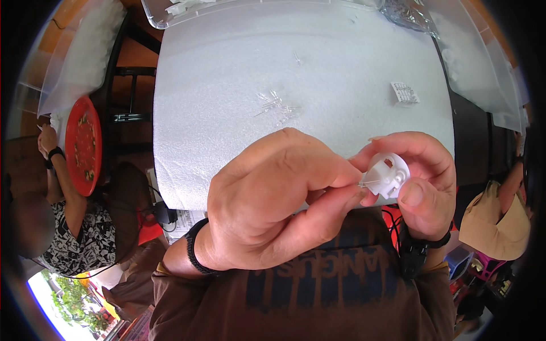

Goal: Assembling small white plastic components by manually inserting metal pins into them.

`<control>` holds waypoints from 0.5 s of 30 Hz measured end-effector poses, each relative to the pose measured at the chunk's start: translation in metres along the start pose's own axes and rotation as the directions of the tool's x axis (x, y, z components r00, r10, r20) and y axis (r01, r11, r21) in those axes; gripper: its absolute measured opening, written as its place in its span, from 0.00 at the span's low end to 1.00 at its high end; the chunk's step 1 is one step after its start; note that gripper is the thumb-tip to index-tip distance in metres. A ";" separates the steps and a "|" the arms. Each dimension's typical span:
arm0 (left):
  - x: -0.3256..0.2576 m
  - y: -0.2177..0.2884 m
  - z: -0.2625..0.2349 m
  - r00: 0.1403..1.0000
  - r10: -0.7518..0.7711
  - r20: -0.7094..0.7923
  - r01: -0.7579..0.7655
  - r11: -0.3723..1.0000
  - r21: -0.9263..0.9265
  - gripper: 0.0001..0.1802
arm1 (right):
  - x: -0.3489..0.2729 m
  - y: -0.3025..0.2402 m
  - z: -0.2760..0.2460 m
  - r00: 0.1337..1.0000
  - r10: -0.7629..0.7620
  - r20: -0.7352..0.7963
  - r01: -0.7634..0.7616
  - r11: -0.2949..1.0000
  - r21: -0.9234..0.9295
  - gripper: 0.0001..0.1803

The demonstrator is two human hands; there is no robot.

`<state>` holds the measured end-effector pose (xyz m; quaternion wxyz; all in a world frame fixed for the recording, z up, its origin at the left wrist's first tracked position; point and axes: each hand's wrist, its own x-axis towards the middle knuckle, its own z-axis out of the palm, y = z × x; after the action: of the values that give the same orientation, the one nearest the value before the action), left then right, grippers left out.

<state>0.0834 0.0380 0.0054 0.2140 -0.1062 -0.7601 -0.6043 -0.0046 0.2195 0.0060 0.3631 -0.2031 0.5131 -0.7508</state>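
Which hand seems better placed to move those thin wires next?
Probably the left hand: it appears to pinch the thin wires, while the right hand holds the round white piece.

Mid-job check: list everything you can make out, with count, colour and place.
White round part: 1, white, in the right hand
Held leaded piece: 1, clear, pinched by the left hand
Loose leaded pieces: several, clear, mostly mid-sheet
Foam sheet: 1, white, ahead
Printed piece: 1, white, sheet's right
Tubs: 3, clear, far edge, left, right
Bag: 1, silvery, far right
Tray: 1, red, left
Co-workers: at least 2, left and right
Shirt: 1, brown, wearer's
Wristbands: 2, black, each wrist
Hands: 2, bare, centre
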 end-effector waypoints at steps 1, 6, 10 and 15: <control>0.000 0.000 0.000 1.000 0.001 -0.002 -0.001 1.000 -0.001 0.07 | -0.001 0.000 0.001 1.000 -0.006 -0.004 0.006 1.000 0.000 0.28; 0.000 0.000 -0.001 1.000 -0.009 0.012 0.009 1.000 -0.004 0.07 | -0.001 0.000 0.002 1.000 -0.012 -0.001 0.012 1.000 -0.010 0.28; -0.001 -0.002 -0.001 1.000 -0.014 0.019 0.014 1.000 0.010 0.07 | -0.001 0.000 0.003 1.000 -0.003 -0.005 0.003 1.000 -0.005 0.28; 0.000 -0.001 -0.001 1.000 -0.009 0.020 0.009 0.999 0.031 0.08 | -0.001 -0.004 0.004 0.999 0.036 -0.019 -0.036 0.999 -0.021 0.28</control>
<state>0.0834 0.0369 0.0047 0.2051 -0.1056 -0.7721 -0.5921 -0.0025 0.2189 0.0117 0.3695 -0.1905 0.5279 -0.7406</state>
